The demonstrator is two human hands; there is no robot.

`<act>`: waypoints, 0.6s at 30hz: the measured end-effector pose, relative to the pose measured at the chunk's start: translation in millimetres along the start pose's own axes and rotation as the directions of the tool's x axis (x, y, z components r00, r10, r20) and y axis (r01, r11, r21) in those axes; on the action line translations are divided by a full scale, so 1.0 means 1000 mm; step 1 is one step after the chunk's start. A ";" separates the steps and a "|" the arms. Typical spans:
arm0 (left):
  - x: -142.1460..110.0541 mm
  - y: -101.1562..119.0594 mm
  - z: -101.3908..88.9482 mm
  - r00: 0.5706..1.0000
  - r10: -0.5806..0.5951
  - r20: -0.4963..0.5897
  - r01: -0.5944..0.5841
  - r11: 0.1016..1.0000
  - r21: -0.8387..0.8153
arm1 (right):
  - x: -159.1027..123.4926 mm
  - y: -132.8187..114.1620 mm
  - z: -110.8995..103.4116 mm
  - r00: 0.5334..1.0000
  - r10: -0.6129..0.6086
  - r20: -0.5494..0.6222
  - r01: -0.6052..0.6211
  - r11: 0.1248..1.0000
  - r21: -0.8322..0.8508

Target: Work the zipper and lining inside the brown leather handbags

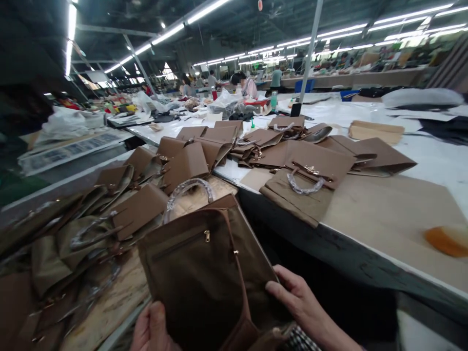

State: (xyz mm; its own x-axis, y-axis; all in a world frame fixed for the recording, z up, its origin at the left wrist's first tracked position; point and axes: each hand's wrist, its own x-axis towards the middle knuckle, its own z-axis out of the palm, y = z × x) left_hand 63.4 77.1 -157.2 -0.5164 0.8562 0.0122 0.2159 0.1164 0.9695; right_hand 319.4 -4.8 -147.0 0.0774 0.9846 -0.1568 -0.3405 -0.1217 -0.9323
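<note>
A brown handbag piece [197, 263] with an olive lining is held up in front of me, its lining side toward me. A zipped pocket with a gold puller [207, 236] shows near its top. My left hand [153, 326] pinches the lower left edge, thumb on the lining. On the right edge my right hand [292, 297] grips with thumb and fingers. A plastic-wrapped handle [190, 187] arches above the bag's top edge. The lowest part of the bag runs out of the picture.
More brown bags [186, 165] pile up on the left bench, and others [318, 161] lie on the white table [449, 170]. A dark gap separates the two surfaces. An orange-brown brush-like object [446, 241] rests at the right. People [248, 87] work farther back.
</note>
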 end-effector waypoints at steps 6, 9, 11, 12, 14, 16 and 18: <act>-0.005 0.001 -0.009 0.999 -0.017 0.038 0.014 0.996 0.085 | 0.006 0.005 0.002 0.998 -0.029 -0.054 0.032 0.998 0.052; -0.013 0.007 -0.014 0.977 -0.038 0.212 0.039 0.999 0.000 | 0.005 0.002 0.002 0.996 0.010 -0.083 -0.004 0.998 0.068; -0.019 0.014 -0.015 0.940 -0.078 0.333 0.083 0.997 -0.003 | 0.004 0.000 0.001 0.996 0.014 -0.084 -0.009 0.998 0.063; -0.022 0.017 -0.014 0.925 -0.101 0.367 0.105 0.994 0.010 | 0.004 0.000 0.000 0.996 0.010 -0.084 -0.005 0.998 0.059; -0.027 0.023 -0.013 0.924 -0.116 0.364 0.116 0.993 0.020 | 0.002 0.002 -0.001 0.996 0.023 -0.083 -0.019 0.999 0.047; -0.030 0.025 -0.012 0.949 -0.086 0.304 0.099 0.995 -0.030 | -0.001 0.005 -0.002 0.995 0.032 -0.098 -0.029 0.999 0.032; -0.031 0.025 -0.011 0.962 -0.069 0.266 0.101 0.989 -0.111 | -0.004 0.010 -0.003 0.992 0.005 -0.130 -0.006 1.000 -0.009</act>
State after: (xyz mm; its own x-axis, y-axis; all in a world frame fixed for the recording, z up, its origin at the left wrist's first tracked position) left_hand 76.1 47.8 -130.4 -0.2912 0.9491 -0.1200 0.0694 0.1461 0.9868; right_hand 319.0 -10.2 -156.4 0.1967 0.9594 -0.2020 -0.3324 -0.1286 -0.9343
